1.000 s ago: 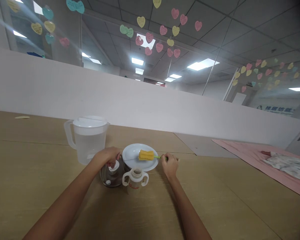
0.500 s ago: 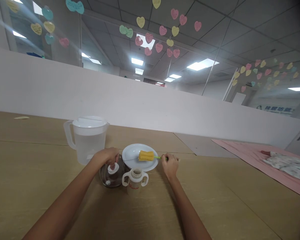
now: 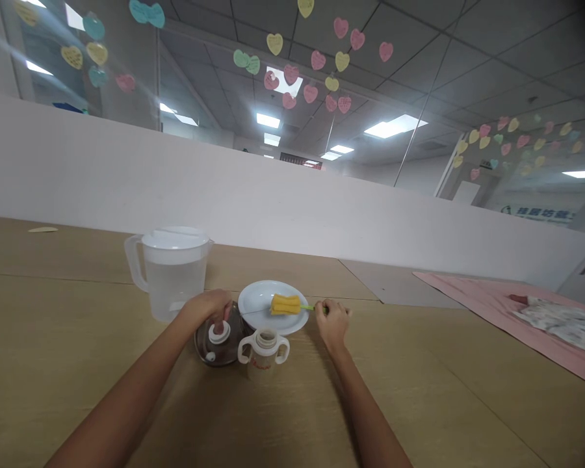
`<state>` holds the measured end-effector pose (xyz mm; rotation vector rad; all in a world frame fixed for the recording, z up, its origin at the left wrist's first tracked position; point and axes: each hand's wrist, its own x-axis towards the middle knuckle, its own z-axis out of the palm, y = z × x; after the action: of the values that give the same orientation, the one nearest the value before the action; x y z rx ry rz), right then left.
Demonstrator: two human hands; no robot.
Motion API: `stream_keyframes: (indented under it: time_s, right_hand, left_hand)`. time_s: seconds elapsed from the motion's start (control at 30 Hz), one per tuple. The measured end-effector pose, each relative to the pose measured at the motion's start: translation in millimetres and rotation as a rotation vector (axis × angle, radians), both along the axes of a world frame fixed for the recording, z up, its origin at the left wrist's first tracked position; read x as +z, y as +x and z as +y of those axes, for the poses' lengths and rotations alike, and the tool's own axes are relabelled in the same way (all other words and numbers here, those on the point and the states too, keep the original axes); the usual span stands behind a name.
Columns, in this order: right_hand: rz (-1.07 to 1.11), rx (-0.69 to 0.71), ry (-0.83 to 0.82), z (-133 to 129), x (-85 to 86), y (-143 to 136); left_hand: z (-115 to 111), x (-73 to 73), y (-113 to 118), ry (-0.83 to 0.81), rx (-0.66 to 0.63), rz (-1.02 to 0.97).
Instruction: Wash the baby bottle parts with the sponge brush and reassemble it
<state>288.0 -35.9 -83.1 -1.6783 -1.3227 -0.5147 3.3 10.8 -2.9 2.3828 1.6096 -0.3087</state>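
My right hand [image 3: 333,320] is closed around the green handle of a yellow sponge bottle brush [image 3: 286,305]. The brush head lies over a white plate [image 3: 252,292]. To the left, my left hand [image 3: 214,307] has curled fingers pointing down, with a fingertip at the round white cap [image 3: 219,334] of a dark see-through container [image 3: 231,348]. Part of that container is hidden under the hand. A thin pale line runs from near it toward the sponge; I cannot tell what it is. In front of the plate stands a lidless baby bottle [image 3: 262,361] with two white handles.
A clear pitcher [image 3: 175,279] with a white lid stands behind my left hand, with liquid inside. On the right a pink cloth [image 3: 472,296] carries a patterned fabric piece [image 3: 556,318]. A white wall [image 3: 273,201] with glass above borders the brown table [image 3: 443,403].
The fingertip of my left hand and the white cap have shifted very slightly. The brush, plate, baby bottle and my right hand stay as they were.
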Motion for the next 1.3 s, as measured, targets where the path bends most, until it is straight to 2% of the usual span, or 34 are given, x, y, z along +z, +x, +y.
stream_keyframes:
  time_s: [0.8,0.93,1.0,1.1,1.13,1.17,1.23,1.3]
  right_hand:
    - [-0.001,-0.033,-0.013,-0.6,1.7,-1.3]
    - [0.035,-0.035,-0.044,-1.1,2.6,-1.0]
    - [0.079,-0.047,-0.072,-1.6,3.4,-1.0]
    - [0.149,-0.06,-0.109,-2.0,4.0,-1.0]
    - [0.164,-0.059,-0.114,-1.9,3.9,-0.8]
    - [0.174,-0.051,-0.117,-1.7,3.5,-0.5]
    - [0.19,-0.024,-0.113,-0.9,2.1,0.3]
    - [0.217,0.002,-0.112,0.0,0.4,1.4]
  left_hand:
    - [-14.8,7.8,6.6,-0.051,0.041,0.021]
    - [-18.9,17.6,4.8,0.0,0.056,0.027]
    - [-27.4,30.8,3.5,0.066,0.053,0.015]
    - [-52.2,55.9,6.0,0.142,0.005,-0.061]
    - [-62.6,63.0,8.9,0.145,-0.035,-0.105]
    - [-73.0,68.4,12.8,0.139,-0.132,-0.209]
    - [-91.2,72.4,23.1,0.095,-0.252,-0.32]
    - [-102.3,67.5,34.8,0.063,-0.325,-0.29]
